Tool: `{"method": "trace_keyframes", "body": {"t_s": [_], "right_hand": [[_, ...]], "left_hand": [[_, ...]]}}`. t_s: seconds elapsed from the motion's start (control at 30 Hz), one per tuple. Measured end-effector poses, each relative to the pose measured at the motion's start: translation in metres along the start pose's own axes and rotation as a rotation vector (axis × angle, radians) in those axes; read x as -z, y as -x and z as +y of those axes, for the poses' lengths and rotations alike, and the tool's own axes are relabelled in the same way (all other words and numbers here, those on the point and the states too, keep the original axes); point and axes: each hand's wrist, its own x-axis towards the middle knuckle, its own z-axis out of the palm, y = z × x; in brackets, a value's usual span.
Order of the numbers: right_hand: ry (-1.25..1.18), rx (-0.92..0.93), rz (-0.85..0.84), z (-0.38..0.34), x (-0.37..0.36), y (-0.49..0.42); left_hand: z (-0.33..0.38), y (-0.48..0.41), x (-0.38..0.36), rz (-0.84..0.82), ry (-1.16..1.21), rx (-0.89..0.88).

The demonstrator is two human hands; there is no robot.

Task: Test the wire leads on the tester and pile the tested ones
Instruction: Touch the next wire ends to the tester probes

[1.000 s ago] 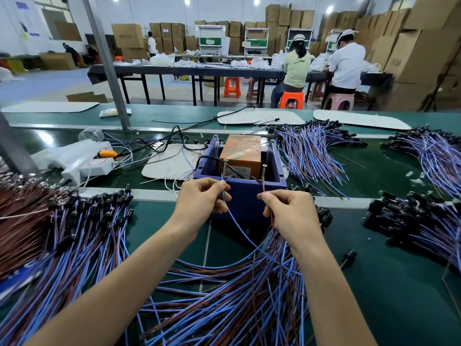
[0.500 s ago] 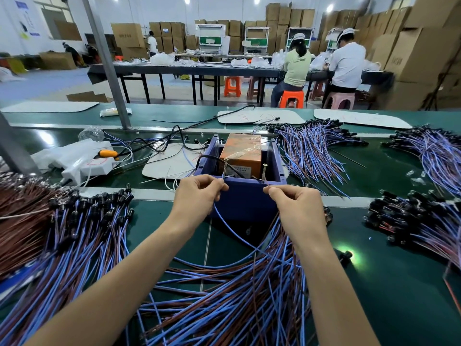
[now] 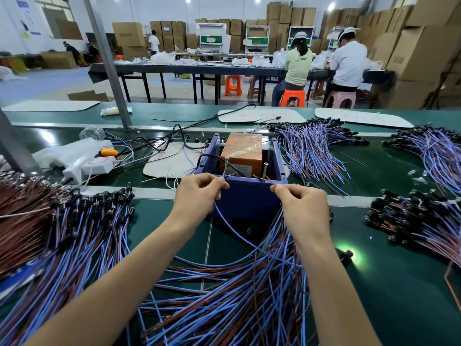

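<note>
left hand (image 3: 199, 193): pinching blue wire (image 3: 225, 222) end at tester (image 3: 247, 198) left screw (image 3: 226, 166) | right hand (image 3: 303, 206): pinching brown wire (image 3: 270, 181) end beside right screw (image 3: 265, 168) | lead pile (image 3: 237, 295): on table (image 3: 399, 295), just in front of tester

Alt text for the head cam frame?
Left hand pinches a blue wire and right hand a brown wire, holding them by two upright screws on a blue box tester. Piles of blue and brown leads lie around it on the green bench.
</note>
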Motion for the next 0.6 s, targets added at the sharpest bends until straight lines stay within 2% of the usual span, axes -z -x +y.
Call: {"method": "trace_keyframes", "body": {"t_s": [0.17, 0.27, 0.37, 0.47, 0.53, 0.6], "right_hand": [[0.010, -0.005, -0.003, 0.001, 0.001, 0.000], [-0.005, 0.009, -0.026, -0.002, 0.003, 0.001], [-0.047, 0.019, -0.229, -0.012, 0.007, 0.005], [0.000, 0.025, -0.471, -0.022, 0.006, 0.014], [0.039, 0.024, -0.558, -0.027, 0.004, 0.019], [0.041, 0.031, -0.571, -0.030, 0.006, 0.020]], "left_hand": [[0.004, 0.002, 0.000, -0.012, 0.006, 0.023], [0.010, 0.002, 0.004, -0.102, -0.055, 0.064], [0.019, 0.003, 0.011, -0.337, -0.026, 0.130], [0.023, 0.007, 0.010, -0.491, 0.166, 0.144], [0.025, 0.009, 0.011, -0.529, 0.258, 0.136], [0.029, 0.008, 0.015, -0.585, 0.351, 0.146]]}}
